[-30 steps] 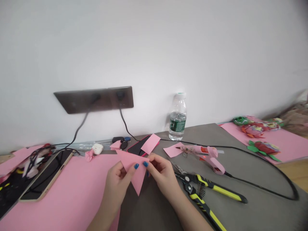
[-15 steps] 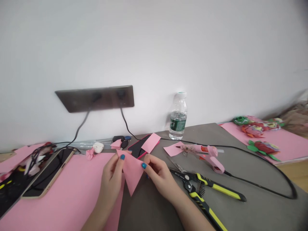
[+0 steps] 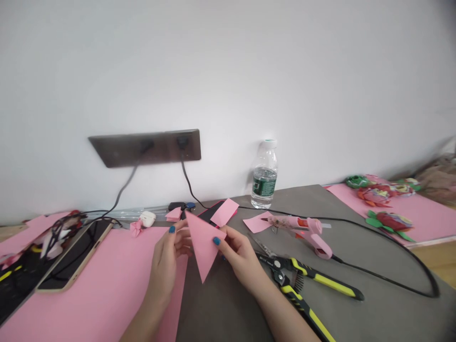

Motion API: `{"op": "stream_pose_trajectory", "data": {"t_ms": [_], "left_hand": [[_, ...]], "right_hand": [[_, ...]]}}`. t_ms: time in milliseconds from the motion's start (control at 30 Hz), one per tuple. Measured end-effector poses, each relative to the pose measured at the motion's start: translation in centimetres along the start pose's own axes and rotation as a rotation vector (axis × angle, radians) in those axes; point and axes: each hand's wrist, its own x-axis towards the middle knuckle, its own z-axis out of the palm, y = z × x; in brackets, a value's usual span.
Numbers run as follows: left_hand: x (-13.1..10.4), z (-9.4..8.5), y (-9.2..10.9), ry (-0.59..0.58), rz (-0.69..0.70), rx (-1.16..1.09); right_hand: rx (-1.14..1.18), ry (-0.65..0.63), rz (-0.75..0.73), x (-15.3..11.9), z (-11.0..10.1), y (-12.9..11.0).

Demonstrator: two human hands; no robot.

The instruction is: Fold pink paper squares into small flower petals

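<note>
A pink paper triangle (image 3: pixel 204 246) is held up over the grey table, one point downward. My right hand (image 3: pixel 239 259) pinches its right corner, thumb in front and fingers behind. My left hand (image 3: pixel 166 266) is beside the paper's left edge, its thumb and fingers apart; some fingertips reach toward the back of the paper, and whether they touch it is hidden. Behind the hands, a small pink paper piece (image 3: pixel 224 212) lies on a dark phone-like object with a pink edge (image 3: pixel 213 209). Below my left hand spreads a large pink sheet (image 3: pixel 117 285).
Pliers with yellow-black handles (image 3: pixel 302 280) and a pink glue gun (image 3: pixel 302 228) with its cord lie to the right. A water bottle (image 3: pixel 264 175) stands by the wall. At left lies a phone (image 3: pixel 74 256); paper flowers (image 3: pixel 392 221) rest far right.
My left thumb has come off the paper's left corner and the fingers have spread. The triangle has turned slightly and shifted right, still pinched in my right hand.
</note>
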Motion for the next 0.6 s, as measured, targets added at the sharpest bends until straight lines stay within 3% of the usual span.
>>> {"op": "stream_pose_trajectory", "data": {"t_ms": [100, 167, 267, 400, 600], "left_hand": [[-0.4, 0.5, -0.2, -0.118, 0.066, 0.066], [-0.9, 0.9, -0.5, -0.198, 0.121, 0.225], [-1.6, 1.5, -0.9, -0.227, 0.135, 0.445], [-1.6, 1.8, -1.0, -0.276, 0.070, 0.343], [-0.7, 1.4, -0.9, -0.067, 0.031, 0.206]], "right_hand": [[0.005, 0.149, -0.048, 0.2, -0.3, 0.3], [-0.006, 0.199, -0.068, 0.2, -0.4, 0.4], [-0.036, 0.180, -0.084, 0.1, -0.2, 0.1], [-0.019, 0.108, -0.077, 0.1, 0.0, -0.4], [0.012, 0.129, -0.088, 0.0, -0.2, -0.6]]}}
